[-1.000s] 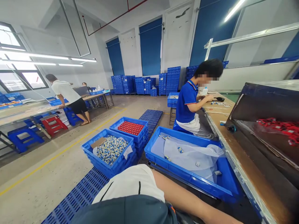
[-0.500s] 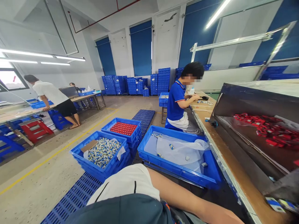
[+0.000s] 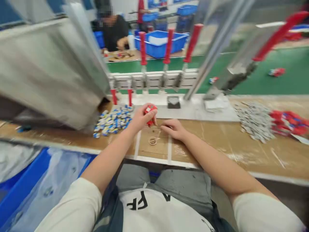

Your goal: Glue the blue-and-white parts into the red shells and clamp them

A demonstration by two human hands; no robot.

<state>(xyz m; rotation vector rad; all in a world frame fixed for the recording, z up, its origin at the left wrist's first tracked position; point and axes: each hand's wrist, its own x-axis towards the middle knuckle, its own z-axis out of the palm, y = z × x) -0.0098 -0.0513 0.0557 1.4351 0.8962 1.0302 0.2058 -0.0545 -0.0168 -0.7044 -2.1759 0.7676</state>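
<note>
- Both bare forearms are extended forward from short pale sleeves and are angled inward, so that the two hands are brought close together ahead of the body.
- The left hand [image 3: 141, 117] is raised slightly, with the wrist bent a little upward.
- The left fingers [image 3: 151, 112] are curled and pinched together in a closed grip; something small is seen to be held at their tips.
- The right hand [image 3: 174, 129] is held lower, palm down, with the wrist nearly straight.
- The right fingers [image 3: 165, 127] are stretched toward the left hand and are drawn together at the tips; whether anything is pinched cannot be told.
- The two sets of fingertips are kept just beside each other.
</note>
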